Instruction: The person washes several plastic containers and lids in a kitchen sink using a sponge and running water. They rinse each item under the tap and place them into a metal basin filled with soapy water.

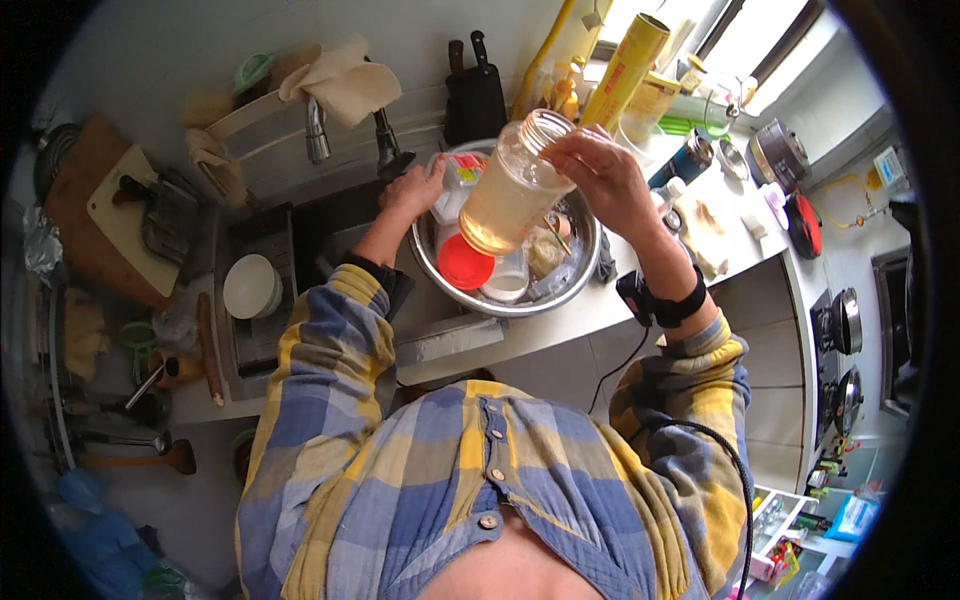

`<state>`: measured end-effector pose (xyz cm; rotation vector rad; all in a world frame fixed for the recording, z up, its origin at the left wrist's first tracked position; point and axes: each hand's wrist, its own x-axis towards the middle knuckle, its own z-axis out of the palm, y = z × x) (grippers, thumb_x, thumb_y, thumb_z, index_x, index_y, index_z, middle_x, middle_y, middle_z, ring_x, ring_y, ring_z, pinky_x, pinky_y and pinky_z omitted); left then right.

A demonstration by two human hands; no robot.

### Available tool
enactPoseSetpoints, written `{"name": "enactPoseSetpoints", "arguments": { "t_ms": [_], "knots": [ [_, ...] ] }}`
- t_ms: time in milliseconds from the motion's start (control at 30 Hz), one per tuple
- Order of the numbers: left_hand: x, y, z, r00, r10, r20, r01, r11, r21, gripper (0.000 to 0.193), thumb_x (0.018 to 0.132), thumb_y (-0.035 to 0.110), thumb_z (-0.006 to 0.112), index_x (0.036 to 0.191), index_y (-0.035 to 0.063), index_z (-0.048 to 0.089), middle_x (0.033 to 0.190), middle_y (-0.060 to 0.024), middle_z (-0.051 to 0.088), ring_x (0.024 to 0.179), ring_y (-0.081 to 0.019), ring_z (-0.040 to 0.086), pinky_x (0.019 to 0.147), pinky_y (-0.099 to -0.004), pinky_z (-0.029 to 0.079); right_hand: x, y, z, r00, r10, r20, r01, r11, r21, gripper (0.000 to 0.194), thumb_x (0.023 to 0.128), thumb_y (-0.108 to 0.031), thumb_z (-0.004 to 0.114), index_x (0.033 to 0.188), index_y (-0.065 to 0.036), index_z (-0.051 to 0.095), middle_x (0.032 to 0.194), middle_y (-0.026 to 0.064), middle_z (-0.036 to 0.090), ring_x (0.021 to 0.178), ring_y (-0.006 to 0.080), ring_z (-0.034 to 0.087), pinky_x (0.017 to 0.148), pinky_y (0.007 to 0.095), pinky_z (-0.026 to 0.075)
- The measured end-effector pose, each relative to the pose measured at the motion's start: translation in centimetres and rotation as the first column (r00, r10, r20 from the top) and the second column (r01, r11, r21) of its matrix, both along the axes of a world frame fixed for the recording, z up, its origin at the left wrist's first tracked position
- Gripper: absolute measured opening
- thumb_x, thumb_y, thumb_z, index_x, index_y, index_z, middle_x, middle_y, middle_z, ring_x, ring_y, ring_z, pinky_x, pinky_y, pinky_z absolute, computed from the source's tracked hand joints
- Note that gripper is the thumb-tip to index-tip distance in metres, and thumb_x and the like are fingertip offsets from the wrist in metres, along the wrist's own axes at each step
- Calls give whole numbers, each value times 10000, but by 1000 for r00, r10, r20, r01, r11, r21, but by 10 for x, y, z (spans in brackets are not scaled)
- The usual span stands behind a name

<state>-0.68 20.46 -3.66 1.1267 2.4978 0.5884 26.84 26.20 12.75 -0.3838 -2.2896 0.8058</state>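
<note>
A large clear plastic jar (510,195), amber-tinted toward its base, is tilted over a metal basin (428,272). My right hand (600,176) grips the jar near its open threaded mouth. At the basin's left rim, my left hand (412,189) has its thumb over the edge, against a clear plastic container (448,196) with a colourful label; its other fingers are mostly hidden. In the basin lie a red round lid (466,261), a clear tub (506,279) and crumpled clear plastic (559,279).
A dark sink (322,225) lies left of the basin, with a white bowl (251,286) at its far side. Behind stand a faucet (316,135) and a black knife block (474,105). A yellow cling-film box (622,71) leans behind the jar. Bottles and pots line the right counter (739,255).
</note>
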Motion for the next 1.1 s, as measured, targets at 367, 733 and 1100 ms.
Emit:
{"name": "enactPoseSetpoints", "arguments": {
  "t_ms": [367,733,1100],
  "knots": [
    [71,-92,23,-348,-446,825,-395,868,302,817,930,682,402,1455,58,360,1377,-212,502,1233,-370,534,1059,-478,425,-24,-15,-5,994,46,-98,-43,999,31,115,884,-49,643,984,-26,695,957,108,664,877,242,610,804,329,508],
    [67,-102,-8,-566,-506,650,-540,824,171,706,906,565,528,1406,79,417,1344,-228,504,1132,-398,570,925,-518,519,-44,-20,-27,973,227,-37,-222,970,97,175,887,-111,657,1048,-51,694,1061,113,652,1019,272,584,877,373,489],
    [40,-130,-15,-556,-561,613,-599,782,172,723,887,513,558,1414,43,405,1327,-251,508,1095,-405,578,887,-497,538,25,102,-193,844,-305,442,424,884,-200,354,892,-214,644,1187,-19,622,1018,220,678,982,357,656,842,373,515]
  ]
}}
